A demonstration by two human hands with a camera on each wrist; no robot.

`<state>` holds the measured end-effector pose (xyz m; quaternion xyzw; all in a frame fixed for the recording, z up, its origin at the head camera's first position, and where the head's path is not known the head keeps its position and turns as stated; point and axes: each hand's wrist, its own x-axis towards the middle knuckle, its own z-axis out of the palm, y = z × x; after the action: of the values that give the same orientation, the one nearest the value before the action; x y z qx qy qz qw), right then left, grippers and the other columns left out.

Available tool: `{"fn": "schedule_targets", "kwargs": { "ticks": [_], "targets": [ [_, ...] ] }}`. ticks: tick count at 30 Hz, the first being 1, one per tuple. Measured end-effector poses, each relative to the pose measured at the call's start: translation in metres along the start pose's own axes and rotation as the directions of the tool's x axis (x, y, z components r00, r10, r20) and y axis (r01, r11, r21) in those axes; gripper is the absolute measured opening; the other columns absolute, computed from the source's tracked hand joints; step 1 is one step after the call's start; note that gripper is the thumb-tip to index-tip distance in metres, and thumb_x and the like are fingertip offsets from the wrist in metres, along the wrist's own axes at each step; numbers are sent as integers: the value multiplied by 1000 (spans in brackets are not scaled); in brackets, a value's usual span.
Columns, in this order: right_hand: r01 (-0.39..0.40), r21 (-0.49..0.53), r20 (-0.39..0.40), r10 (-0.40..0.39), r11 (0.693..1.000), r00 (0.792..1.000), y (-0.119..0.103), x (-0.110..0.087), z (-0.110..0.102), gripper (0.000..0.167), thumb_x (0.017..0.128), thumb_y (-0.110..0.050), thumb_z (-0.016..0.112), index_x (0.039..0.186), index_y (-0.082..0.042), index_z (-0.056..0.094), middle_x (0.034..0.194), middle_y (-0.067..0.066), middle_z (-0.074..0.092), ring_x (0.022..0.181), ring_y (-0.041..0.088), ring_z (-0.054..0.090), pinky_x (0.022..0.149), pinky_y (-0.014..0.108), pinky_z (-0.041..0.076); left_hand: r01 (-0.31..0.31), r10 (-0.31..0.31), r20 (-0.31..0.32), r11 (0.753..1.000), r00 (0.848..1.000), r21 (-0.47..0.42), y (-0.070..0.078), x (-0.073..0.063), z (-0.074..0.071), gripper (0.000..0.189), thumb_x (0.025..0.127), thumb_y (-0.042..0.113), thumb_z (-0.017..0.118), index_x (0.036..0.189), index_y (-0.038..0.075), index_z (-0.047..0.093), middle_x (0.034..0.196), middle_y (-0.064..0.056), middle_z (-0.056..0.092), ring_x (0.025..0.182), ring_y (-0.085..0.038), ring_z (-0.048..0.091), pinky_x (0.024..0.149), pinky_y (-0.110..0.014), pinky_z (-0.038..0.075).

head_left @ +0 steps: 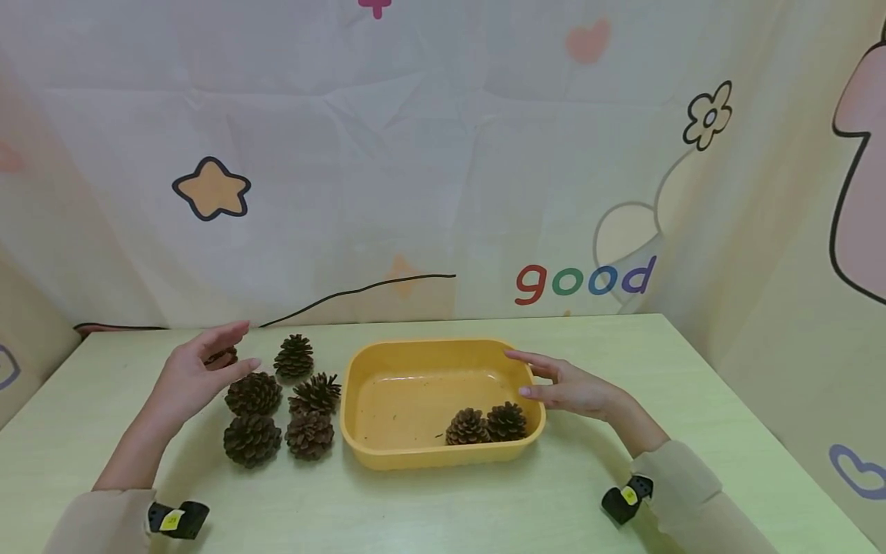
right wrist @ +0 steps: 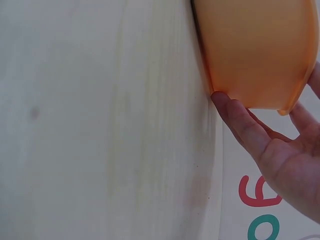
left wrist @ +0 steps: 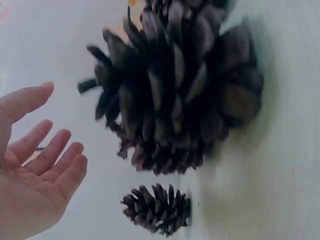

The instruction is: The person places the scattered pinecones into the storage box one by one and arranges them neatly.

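Pine cones make a group of six at the lower left of the head frame, standing close together on the pale surface; the uppermost left one is partly hidden behind the left hand. Two more sit side by side in the lower right corner of the yellow basin, which lies right of the group, just below the middle of the frame.

The left hand is at the group's left edge, thumb and fingers spread apart; in the left wrist frame a gap separates it from the large cone at upper centre. The right hand holds the basin at its right end, thumb over the rim, fingers against the outer wall.

Black devices are at both wrists, by light sleeves. Behind, a printed curtain shows an orange star at left and colourful "good" lettering right of centre.
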<state>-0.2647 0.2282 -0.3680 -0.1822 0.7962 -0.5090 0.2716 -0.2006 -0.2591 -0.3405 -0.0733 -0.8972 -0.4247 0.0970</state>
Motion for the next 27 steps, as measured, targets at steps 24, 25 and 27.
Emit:
{"fn": "schedule_targets", "kwargs": {
  "ticks": [24,25,27],
  "targets": [
    [-10,-38,-28,9,999,1000,2,2,1,67,88,-24,61,145,-17,26,151,17,7,135,44,7,94,50,42,170,-170,-36,985,985,6,-41,20,-16,79,87,38,60,146,8,18,146,-30,11,122,-58,21,93,-65,30],
    [-10,-39,-29,8,999,1000,2,2,1,67,88,-23,61,145,-17,26,151,17,7,134,45,7,94,50,42,176,-175,-32,984,984,25,-43,21,-17,80,87,39,60,146,8,17,145,-31,11,121,-59,22,91,-66,30],
    [-9,-37,-29,8,999,1000,2,2,1,66,89,-22,60,145,-17,26,151,17,7,134,45,7,94,50,42,188,-187,-18,981,982,56,-47,23,-18,82,86,41,60,146,7,15,143,-34,12,121,-60,21,89,-68,29]
  ]
}}
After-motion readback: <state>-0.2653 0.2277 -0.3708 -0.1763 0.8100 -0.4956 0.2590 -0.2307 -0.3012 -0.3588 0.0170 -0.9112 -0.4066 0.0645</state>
